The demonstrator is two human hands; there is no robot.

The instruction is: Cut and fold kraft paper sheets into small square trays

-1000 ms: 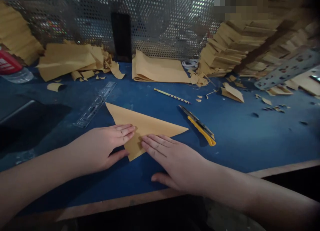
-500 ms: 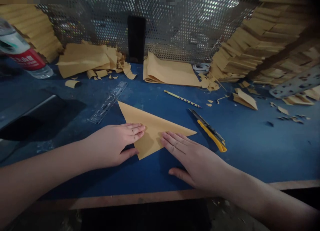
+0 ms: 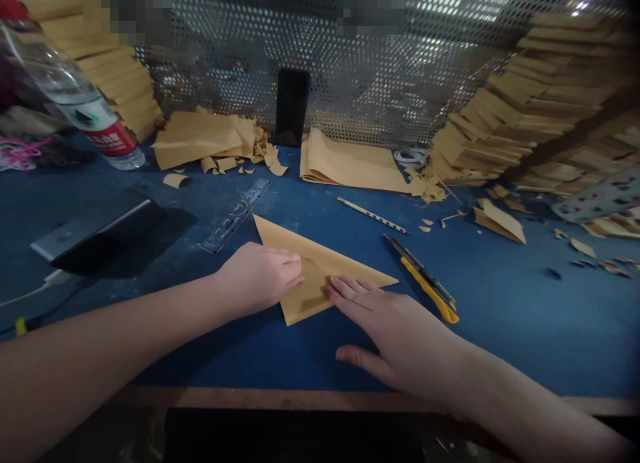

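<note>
A triangle of folded brown paper (image 3: 320, 249) lies on the blue tabletop (image 3: 320, 363) in front of me. My left hand (image 3: 265, 276) is at its left side, fingers curled and thumb drawn in against them, closed on the paper. The exact grip is partly hidden by the hand itself. My right hand (image 3: 387, 316) rests with outstretched fingers on the triangle's lower right edge, thumb spread away over the table. Just right of the paper's tip lies a yellow utility knife (image 3: 427, 286). Beyond the triangle are a pencil (image 3: 373, 215) and a clear stencil ruler (image 3: 235, 217).
Folded brown sheets (image 3: 355, 159) lie at the back before a perforated metal screen (image 3: 370, 83), where a black phone (image 3: 292, 108) leans. Paper scraps (image 3: 260, 149) and tall paper stacks (image 3: 530, 109) flank it. A water bottle (image 3: 107, 133) and a dark device (image 3: 100, 233) stand left.
My left hand has gone from lying flat to curled fingers at the paper's left side. My right hand stays flat on it. The whole view has shifted slightly, with objects appearing lower and further right.
</note>
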